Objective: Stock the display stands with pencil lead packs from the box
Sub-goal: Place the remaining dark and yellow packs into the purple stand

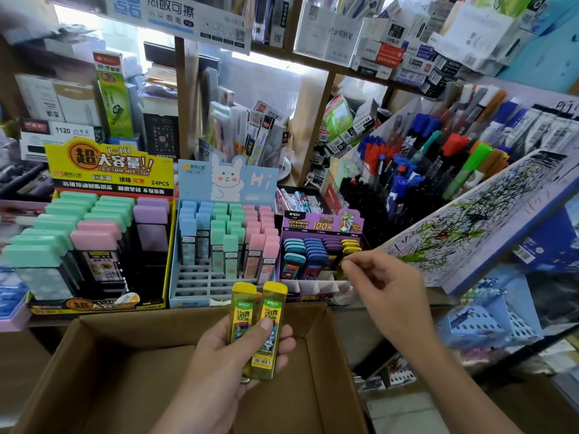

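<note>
- The left hand (225, 355) is down at about 6 o'clock. Its grip is wrapped round two yellow lead packs (264, 327), which stand upright side by side, with the thumb pressed on the front one.
- Those packs hang over the open cardboard box (125, 355) that takes up the bottom of the view.
- The right hand (385, 283) is at about 4 o'clock, just by the front right corner of the purple stand (319, 223). The fingers are curled and the thumb and forefinger tips nearly meet. Honestly can't tell if that grip is pinching anything.
- The purple stand has teal, blue, purple and yellow packs in rows, with white dividers showing at the front.
- The blue bunny stand (194, 289) is at 12 o'clock from the left hand and the yellow-and-black stand (109, 170) is at 10 o'clock. Both hold pastel-capped packs.
- There are pens (423, 158) at 2 o'clock, with a scribbled card (470, 227) just below them.
</note>
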Action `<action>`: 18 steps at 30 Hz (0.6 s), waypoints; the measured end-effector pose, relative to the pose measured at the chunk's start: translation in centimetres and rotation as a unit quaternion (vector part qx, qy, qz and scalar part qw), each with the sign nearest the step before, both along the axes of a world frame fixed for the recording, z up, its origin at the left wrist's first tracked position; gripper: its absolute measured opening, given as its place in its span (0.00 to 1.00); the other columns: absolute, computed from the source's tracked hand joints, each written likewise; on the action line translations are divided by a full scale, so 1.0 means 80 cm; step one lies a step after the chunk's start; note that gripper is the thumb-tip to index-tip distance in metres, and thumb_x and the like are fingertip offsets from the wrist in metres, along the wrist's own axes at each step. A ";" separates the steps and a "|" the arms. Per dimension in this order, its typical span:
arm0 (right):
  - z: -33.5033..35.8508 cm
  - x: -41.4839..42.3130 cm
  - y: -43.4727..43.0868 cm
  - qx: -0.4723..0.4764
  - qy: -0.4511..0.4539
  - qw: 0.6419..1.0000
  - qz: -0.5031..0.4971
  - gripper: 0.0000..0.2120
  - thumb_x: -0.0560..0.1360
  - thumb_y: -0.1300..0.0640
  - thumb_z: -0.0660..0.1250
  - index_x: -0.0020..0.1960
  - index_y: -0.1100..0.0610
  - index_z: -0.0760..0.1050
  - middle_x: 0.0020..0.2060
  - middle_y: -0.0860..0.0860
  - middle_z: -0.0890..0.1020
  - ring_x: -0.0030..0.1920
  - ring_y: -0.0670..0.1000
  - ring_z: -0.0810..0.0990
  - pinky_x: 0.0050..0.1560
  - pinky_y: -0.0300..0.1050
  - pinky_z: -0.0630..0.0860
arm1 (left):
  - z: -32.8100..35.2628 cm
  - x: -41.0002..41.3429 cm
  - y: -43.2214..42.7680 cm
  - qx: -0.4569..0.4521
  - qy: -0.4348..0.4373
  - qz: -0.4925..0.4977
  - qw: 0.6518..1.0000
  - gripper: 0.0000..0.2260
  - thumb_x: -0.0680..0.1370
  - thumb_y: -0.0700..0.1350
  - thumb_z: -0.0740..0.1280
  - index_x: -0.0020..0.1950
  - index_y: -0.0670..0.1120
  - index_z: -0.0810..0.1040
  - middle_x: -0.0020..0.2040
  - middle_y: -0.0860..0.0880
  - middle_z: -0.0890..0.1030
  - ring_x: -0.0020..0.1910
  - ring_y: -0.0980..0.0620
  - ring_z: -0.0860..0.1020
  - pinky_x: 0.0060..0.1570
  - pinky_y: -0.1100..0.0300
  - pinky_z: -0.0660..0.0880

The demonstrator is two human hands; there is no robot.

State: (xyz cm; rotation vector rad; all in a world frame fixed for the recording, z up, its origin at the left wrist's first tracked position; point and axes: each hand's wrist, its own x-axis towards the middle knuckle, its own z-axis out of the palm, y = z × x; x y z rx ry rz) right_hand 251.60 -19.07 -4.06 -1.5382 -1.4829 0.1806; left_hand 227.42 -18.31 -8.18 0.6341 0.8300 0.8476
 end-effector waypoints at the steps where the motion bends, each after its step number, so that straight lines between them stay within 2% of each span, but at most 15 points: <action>1: 0.002 -0.009 -0.002 -0.020 0.032 0.999 0.016 0.06 0.79 0.58 0.72 0.49 0.48 0.84 0.37 0.44 0.85 0.35 0.45 0.84 0.34 0.33 0.77 | 0.000 0.000 0.000 0.002 0.001 -0.001 1.000 0.15 0.72 0.42 0.74 0.58 0.42 0.82 0.49 0.37 0.87 0.48 0.40 0.87 0.36 0.54 0.84; 4: 0.003 -0.032 -0.006 -0.073 0.107 0.990 0.057 0.05 0.81 0.54 0.69 0.50 0.48 0.84 0.37 0.47 0.86 0.31 0.45 0.82 0.31 0.32 0.74 | 0.001 0.000 -0.002 0.007 0.007 -0.001 1.000 0.15 0.70 0.42 0.76 0.55 0.41 0.84 0.49 0.37 0.87 0.47 0.39 0.87 0.35 0.54 0.84; 7: -0.001 -0.050 -0.009 -0.137 0.166 0.972 0.097 0.05 0.80 0.50 0.70 0.53 0.48 0.84 0.38 0.50 0.87 0.31 0.46 0.82 0.28 0.37 0.75 | 0.003 0.002 -0.004 0.016 0.017 0.000 1.000 0.11 0.68 0.42 0.77 0.49 0.44 0.87 0.47 0.37 0.87 0.45 0.39 0.87 0.35 0.53 0.83; 10: -0.008 -0.062 -0.008 -0.180 0.211 0.953 0.123 0.09 0.78 0.50 0.73 0.56 0.50 0.83 0.38 0.50 0.87 0.31 0.46 0.82 0.28 0.36 0.75 | 0.006 0.002 -0.006 0.030 0.029 -0.012 0.999 0.07 0.69 0.42 0.76 0.46 0.47 0.88 0.47 0.37 0.87 0.44 0.40 0.87 0.36 0.53 0.83; 14: -0.012 -0.069 -0.005 -0.200 0.258 0.934 0.144 0.15 0.72 0.48 0.77 0.55 0.52 0.84 0.42 0.54 0.88 0.33 0.49 0.83 0.27 0.37 0.75 | 0.009 0.002 -0.007 0.039 0.042 -0.025 0.998 0.06 0.69 0.42 0.76 0.46 0.48 0.88 0.46 0.38 0.87 0.43 0.41 0.87 0.36 0.54 0.83; 18: -0.010 -0.064 -0.007 -0.190 0.282 0.929 0.146 0.12 0.72 0.51 0.77 0.53 0.56 0.84 0.41 0.57 0.87 0.33 0.50 0.83 0.27 0.38 0.76 | 0.014 0.001 -0.008 0.031 0.043 -0.011 0.999 0.05 0.73 0.45 0.74 0.44 0.45 0.87 0.46 0.36 0.87 0.44 0.39 0.87 0.36 0.52 0.84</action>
